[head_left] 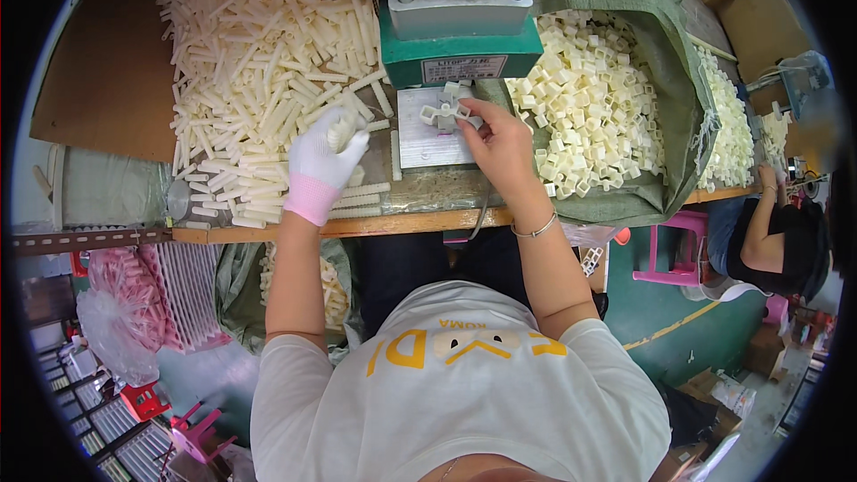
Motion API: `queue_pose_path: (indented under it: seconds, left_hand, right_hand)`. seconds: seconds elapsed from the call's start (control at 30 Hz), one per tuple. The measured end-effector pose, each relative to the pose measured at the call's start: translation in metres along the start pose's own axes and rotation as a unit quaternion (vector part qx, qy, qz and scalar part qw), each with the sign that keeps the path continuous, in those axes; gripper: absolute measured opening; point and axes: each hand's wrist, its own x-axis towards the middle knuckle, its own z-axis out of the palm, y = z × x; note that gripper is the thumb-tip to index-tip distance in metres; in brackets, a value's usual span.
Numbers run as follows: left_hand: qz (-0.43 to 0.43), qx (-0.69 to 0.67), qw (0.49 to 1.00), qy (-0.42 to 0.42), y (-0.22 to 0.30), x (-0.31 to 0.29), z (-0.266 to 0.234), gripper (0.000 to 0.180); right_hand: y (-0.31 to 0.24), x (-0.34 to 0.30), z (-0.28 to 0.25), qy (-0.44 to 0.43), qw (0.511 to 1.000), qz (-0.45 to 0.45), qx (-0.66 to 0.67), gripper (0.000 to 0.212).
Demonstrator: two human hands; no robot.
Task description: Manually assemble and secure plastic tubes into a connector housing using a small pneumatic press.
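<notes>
My left hand (323, 153), in a white glove with a pink cuff, is closed at the edge of a heap of cream plastic tubes (259, 62). A cream ribbed tube (340, 132) shows among its curled fingers, partly hidden by them. My bare right hand (498, 145) pinches a small white plastic connector with ring-like arms (444, 114) between thumb and fingers. That connector is over a flat metal plate (433, 150) beneath the press (461, 52), which has a green block and a grey body. Another pale piece (453, 89) lies behind the connector, close under the press.
At the right, an open green woven sack (671, 174) holds many cream square plastic rings (589, 98). The wooden table edge (428, 222) runs in front of me. Below it stands another sack (234, 290) of pieces. A co-worker (769, 236) sits at the far right, near a pink stool (671, 250).
</notes>
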Motion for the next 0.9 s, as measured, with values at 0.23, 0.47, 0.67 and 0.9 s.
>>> queue_pose_path:
  seconds: [0.23, 0.47, 0.67, 0.9]
  left_hand:
    - [0.022, -0.395, 0.916, 0.067, 0.050, 0.031, 0.036, 0.033]
    - [-0.040, -0.350, 0.936, 0.020, 0.063, 0.032, 0.053, 0.019]
    - [-0.022, -0.275, 0.961, 0.017, 0.054, 0.037, 0.055, 0.016]
    - [0.157, 0.033, 0.973, 0.167, 0.063, 0.033, 0.057, 0.027]
  right_hand:
    - [-0.004, 0.002, 0.002, 0.014, 0.990, -0.075, -0.115, 0.023]
    - [-0.006, 0.001, 0.000, 0.016, 0.988, -0.080, -0.132, 0.022]
    - [-0.008, 0.000, 0.000, 0.010, 0.987, -0.082, -0.136, 0.022]
    - [-0.010, 0.002, -0.001, 0.002, 0.984, -0.093, -0.154, 0.022]
